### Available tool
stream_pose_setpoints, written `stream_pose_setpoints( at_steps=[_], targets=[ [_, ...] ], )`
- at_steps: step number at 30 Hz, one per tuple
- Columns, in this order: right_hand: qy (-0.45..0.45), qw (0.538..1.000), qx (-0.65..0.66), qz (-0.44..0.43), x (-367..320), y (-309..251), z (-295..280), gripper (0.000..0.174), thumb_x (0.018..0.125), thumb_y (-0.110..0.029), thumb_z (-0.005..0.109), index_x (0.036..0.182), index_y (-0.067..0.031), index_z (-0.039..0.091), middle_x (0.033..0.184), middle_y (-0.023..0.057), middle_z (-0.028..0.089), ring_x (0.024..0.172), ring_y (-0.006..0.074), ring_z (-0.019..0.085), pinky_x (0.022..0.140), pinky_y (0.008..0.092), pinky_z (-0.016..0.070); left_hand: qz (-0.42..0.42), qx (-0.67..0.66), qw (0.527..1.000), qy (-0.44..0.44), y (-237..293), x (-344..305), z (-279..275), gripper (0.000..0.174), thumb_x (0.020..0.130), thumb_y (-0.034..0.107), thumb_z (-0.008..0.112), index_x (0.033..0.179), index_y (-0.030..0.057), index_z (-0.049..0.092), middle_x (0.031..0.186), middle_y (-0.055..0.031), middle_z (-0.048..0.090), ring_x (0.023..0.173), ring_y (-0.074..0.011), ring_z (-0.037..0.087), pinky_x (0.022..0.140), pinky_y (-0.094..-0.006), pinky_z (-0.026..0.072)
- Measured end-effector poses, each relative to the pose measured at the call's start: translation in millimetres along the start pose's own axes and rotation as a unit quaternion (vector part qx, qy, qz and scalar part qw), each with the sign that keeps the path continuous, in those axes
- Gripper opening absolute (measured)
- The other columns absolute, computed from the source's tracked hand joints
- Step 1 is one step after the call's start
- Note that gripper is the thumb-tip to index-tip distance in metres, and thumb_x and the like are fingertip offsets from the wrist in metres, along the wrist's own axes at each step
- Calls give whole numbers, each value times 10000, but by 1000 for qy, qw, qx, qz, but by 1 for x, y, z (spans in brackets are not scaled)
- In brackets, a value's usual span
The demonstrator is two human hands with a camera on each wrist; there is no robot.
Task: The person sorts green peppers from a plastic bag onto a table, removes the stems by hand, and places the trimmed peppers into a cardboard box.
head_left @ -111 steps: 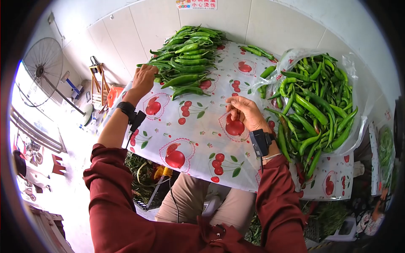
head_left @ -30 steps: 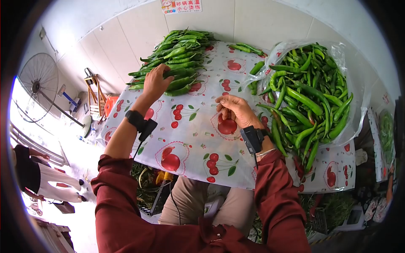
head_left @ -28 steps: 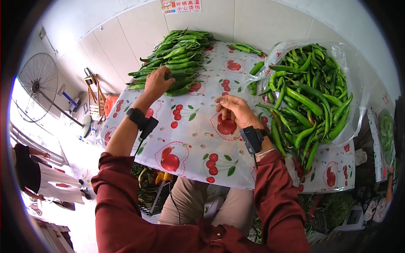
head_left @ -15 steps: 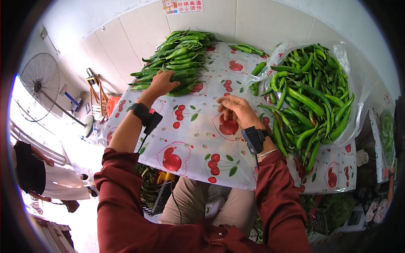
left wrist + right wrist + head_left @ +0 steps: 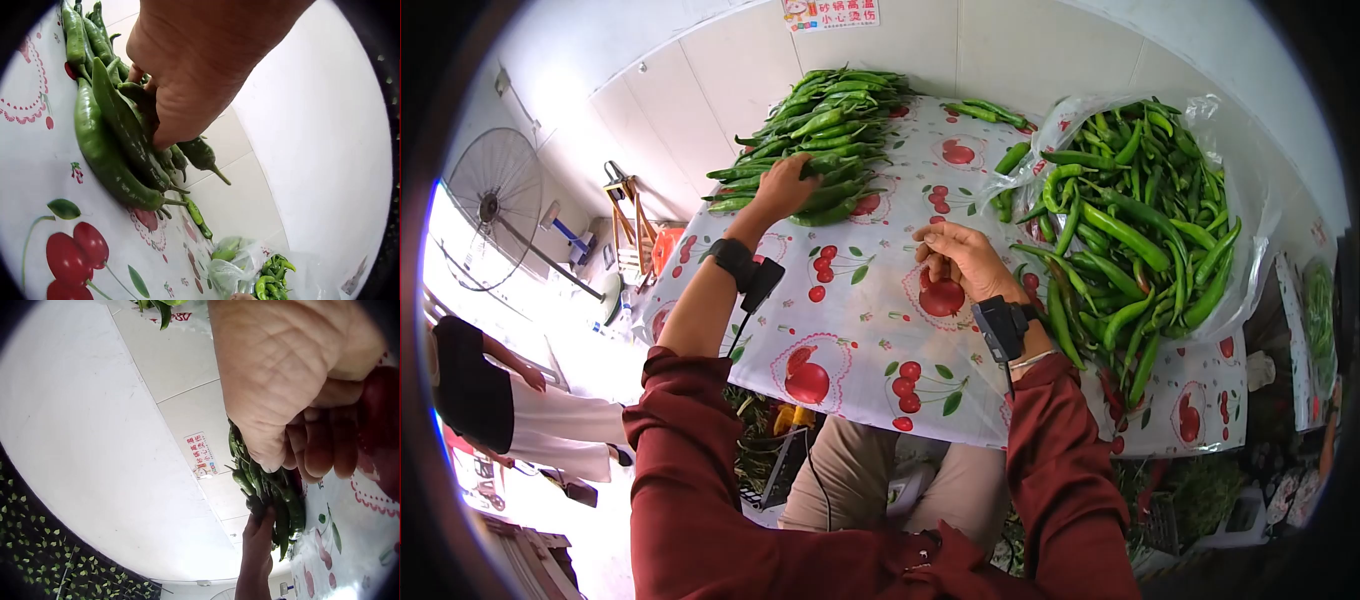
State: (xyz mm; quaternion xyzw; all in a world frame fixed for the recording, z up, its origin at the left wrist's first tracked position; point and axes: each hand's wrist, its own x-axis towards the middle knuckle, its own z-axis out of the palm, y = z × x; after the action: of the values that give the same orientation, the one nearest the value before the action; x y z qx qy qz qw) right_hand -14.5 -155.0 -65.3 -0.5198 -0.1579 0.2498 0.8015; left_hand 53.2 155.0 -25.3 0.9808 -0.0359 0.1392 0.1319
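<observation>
On the left of the table, a stack of long green chili peppers [image 5: 832, 124] lies in rows. My left hand [image 5: 785, 188] is at the stack's near end. In the left wrist view, its thumb and fingers close around a dark green pepper [image 5: 141, 102], partly hidden by the hand. Two larger peppers lie just beside it, including a glossy curved pepper [image 5: 103, 153] on the tablecloth. My right hand [image 5: 962, 258] hovers over the cloth near the table's middle. Its fingers [image 5: 319, 447] are loosely curled and hold nothing.
A clear plastic bag [image 5: 1253, 275] heaped with green peppers [image 5: 1145, 235] spreads across the right side. A few peppers [image 5: 988, 112] lie by the wall. The patterned tablecloth [image 5: 850, 340] covers the table. A fan [image 5: 490, 205] and a bystander [image 5: 475, 385] are at left.
My left hand has come from the stack's left edge onto its near end, shifting slightly there lately. The near peppers lie differently. My right hand keeps its pose. The bystander has come nearer.
</observation>
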Motion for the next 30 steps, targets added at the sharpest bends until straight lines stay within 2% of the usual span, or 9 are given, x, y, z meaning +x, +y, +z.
stream_pose_setpoints(
  at_steps=[5,9,13,14,16,19,22,29,30],
  targets=[
    [-10,1000,1,-4,2,2,-2,250,876,-188,560,1028,10,571,815,55,590,575,73,539,585,234,497,-19,-10,998,61,-5,5,-3,432,779,307,612,1147,102,513,1117,-97,568,1124,-288,473,892,-469,364],
    [1,1000,3,4,0,-2,0,235,874,-174,560,1021,10,575,812,64,592,576,81,546,584,248,502,-15,21,998,50,-10,2,7,460,760,297,622,1163,105,508,1088,-90,567,1116,-282,475,887,-479,367],
    [-13,1000,-17,-11,7,7,-7,225,869,-148,551,1018,20,573,811,76,598,586,111,563,560,255,493,35,-24,998,45,-24,5,10,449,733,268,639,1137,89,558,1043,-135,577,1062,-307,508,912,-400,395],
    [-8,1000,-9,-23,6,8,-7,209,865,-145,553,988,20,582,780,83,605,556,130,573,526,255,482,83,-27,993,84,-32,7,15,418,727,226,643,1107,61,582,1074,-154,579,1043,-316,527,917,-363,406],
    [-1,999,-14,-45,8,11,-5,192,860,-145,560,947,23,592,746,89,615,529,150,586,489,256,471,72,-109,987,93,-41,13,18,413,721,154,641,1108,24,579,1104,-166,583,1077,-308,521,947,-373,387],
    [-4,998,-41,-49,6,6,-6,198,859,-157,572,927,28,590,761,93,625,542,150,592,483,256,471,100,-20,988,118,-9,9,0,383,735,107,614,1115,68,579,1143,-129,558,1088,-302,483,943,-383,365],
    [-6,1000,-7,-30,6,6,-5,193,862,-163,575,908,24,589,748,87,623,541,142,583,483,251,474,115,-50,987,103,51,0,-23,355,750,83,593,1105,73,580,1140,-113,553,1107,-290,461,962,-371,346],
    [-15,999,1,-39,10,11,-8,211,847,-154,596,951,28,575,756,102,605,527,127,566,489,214,465,337,-154,929,14,190,-28,-35,301,759,18,598,1057,61,600,1107,-113,555,1075,-291,481,952,-361,365],
    [-23,999,-14,-38,13,14,-12,266,834,-213,625,974,9,580,793,103,618,603,139,588,563,229,474,376,-162,912,-22,208,-33,-36,337,749,-2,599,1081,54,587,1125,-108,547,1096,-276,479,966,-357,353]
  ],
)
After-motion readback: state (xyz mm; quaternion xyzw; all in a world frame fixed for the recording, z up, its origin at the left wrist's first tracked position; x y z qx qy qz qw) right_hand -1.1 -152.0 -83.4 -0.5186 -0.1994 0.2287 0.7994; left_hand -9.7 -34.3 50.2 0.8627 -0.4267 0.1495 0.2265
